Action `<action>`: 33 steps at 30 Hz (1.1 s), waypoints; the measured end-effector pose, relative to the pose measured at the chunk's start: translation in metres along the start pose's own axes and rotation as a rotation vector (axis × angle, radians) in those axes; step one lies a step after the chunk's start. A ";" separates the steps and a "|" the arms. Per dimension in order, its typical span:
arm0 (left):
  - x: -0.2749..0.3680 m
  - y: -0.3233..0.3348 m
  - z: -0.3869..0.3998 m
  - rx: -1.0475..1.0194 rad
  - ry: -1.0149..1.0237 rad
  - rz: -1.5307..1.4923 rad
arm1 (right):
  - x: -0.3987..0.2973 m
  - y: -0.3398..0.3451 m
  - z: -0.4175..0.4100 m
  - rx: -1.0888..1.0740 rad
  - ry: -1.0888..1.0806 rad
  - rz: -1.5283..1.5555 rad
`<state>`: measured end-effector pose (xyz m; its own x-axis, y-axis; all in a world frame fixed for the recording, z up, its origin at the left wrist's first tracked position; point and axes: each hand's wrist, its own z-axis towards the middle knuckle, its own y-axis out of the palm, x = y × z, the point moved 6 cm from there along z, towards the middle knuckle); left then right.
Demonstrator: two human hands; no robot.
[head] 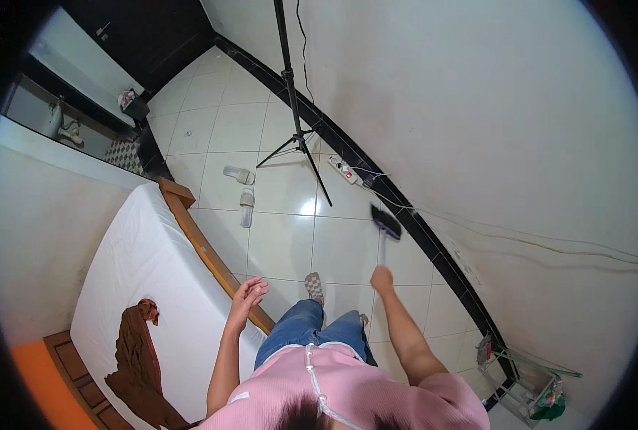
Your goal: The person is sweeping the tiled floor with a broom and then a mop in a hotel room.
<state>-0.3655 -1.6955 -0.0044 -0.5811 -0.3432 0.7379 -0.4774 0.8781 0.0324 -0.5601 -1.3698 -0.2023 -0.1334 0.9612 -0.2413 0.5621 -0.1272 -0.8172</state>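
Note:
My right hand [382, 278] is closed around the pale handle of a broom [385, 221], whose dark bristles point away from me. The broom head is beside the black skirting along the right wall; blur hides whether its bristles touch the floor. With fingers apart and nothing in it, my left hand [250, 297] is raised near the wooden bed frame [211, 263]. White floor tiles [346, 244] lie below and ahead of me.
A black tripod stand [299, 138] rises ahead, near a power strip [342, 169] with cables. Two slippers [246, 207] lie left of it. The bed's white sheet [190, 333] bears a brown cloth [136, 355]. A metal rack [518, 389] stands at lower right.

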 end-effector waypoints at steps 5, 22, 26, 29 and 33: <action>0.020 0.007 0.017 -0.094 0.035 0.024 | 0.007 -0.060 -0.018 0.033 0.145 0.118; 0.005 -0.015 0.035 -0.073 0.054 -0.098 | -0.037 -0.043 -0.034 -0.135 -0.041 -0.114; 0.008 -0.018 0.034 -0.098 0.099 -0.100 | 0.002 -0.096 -0.056 -0.058 0.009 0.066; 0.011 -0.018 0.037 -0.077 0.105 -0.111 | 0.026 -0.125 -0.048 -0.021 0.070 0.032; 0.006 -0.027 0.032 -0.045 0.113 -0.136 | 0.041 -0.115 -0.026 0.006 0.137 -0.089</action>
<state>-0.3770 -1.7318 -0.0220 -0.4343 -0.4222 0.7957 -0.5152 0.8410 0.1650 -0.6087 -1.3097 -0.1039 -0.0694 0.9931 -0.0950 0.5478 -0.0416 -0.8355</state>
